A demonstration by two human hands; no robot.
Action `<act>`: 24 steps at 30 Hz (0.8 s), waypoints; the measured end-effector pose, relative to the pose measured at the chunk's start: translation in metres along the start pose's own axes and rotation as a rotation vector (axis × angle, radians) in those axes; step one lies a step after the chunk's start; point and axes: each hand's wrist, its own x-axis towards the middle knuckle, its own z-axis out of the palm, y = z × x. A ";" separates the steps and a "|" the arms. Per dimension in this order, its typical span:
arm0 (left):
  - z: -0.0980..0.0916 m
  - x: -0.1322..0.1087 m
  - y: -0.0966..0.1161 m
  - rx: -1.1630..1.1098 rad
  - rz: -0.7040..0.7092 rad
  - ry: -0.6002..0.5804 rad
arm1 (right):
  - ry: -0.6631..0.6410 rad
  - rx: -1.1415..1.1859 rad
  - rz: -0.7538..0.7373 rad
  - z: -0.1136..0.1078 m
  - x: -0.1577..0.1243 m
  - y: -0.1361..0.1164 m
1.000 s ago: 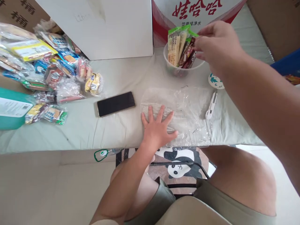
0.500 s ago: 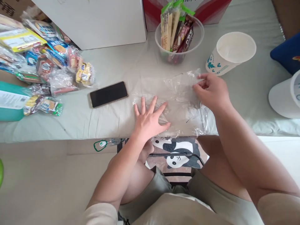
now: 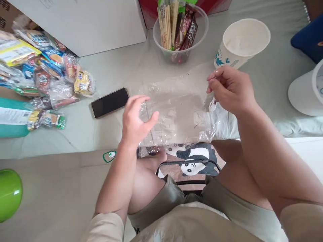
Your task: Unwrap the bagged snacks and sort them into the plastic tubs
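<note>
A clear plastic bag (image 3: pixel 179 112) lies on the pale cloth-covered surface (image 3: pixel 121 70) in front of me, its near edge hanging over the rim. My right hand (image 3: pixel 230 89) pinches the bag's right edge and holds it slightly raised. My left hand (image 3: pixel 136 117) hovers just above the bag's left edge, fingers curled and apart, holding nothing. Behind the bag stands a clear plastic tub (image 3: pixel 180 33) with several upright snack bars.
A black phone (image 3: pixel 109 102) lies left of the bag. A heap of wrapped snacks (image 3: pixel 42 74) fills the far left. A white paper cup (image 3: pixel 241 42) stands at the right, another white cup (image 3: pixel 306 90) further right. A white box (image 3: pixel 83 23) is behind.
My left hand has lifted off the bag, where it lay flat. My right hand left the snack tub, came down to the bag's right edge and pinched it.
</note>
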 end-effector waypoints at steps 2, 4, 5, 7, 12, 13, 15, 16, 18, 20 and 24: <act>-0.001 0.009 -0.003 -0.001 0.056 0.016 | -0.132 0.038 -0.072 0.001 -0.004 -0.003; 0.002 0.018 0.001 0.000 0.097 -0.063 | -0.280 0.039 -0.149 0.000 -0.009 -0.011; 0.005 0.022 0.006 -0.011 0.114 -0.118 | -0.357 0.033 -0.191 -0.001 -0.012 -0.016; 0.010 0.029 0.021 -0.054 0.134 -0.226 | -0.519 0.027 -0.271 -0.004 -0.018 -0.028; 0.012 0.044 0.061 -0.117 0.070 -0.496 | -0.852 0.188 -0.272 -0.008 -0.027 -0.053; 0.013 0.045 0.065 -0.138 0.061 -0.532 | -0.837 0.242 -0.248 -0.008 -0.027 -0.054; 0.016 0.045 0.067 -0.211 0.048 -0.508 | -0.662 0.328 -0.172 -0.007 -0.025 -0.052; 0.018 0.044 0.065 -0.252 0.033 -0.448 | -0.518 0.364 -0.113 -0.006 -0.023 -0.048; 0.024 0.040 0.057 -0.324 -0.027 -0.265 | -0.241 0.436 0.046 -0.006 -0.019 -0.037; 0.028 0.037 0.046 -0.389 -0.121 -0.063 | -0.091 0.493 0.222 -0.006 -0.016 -0.022; 0.033 0.034 0.029 -0.431 -0.290 0.264 | -0.127 0.521 0.369 -0.001 -0.025 0.000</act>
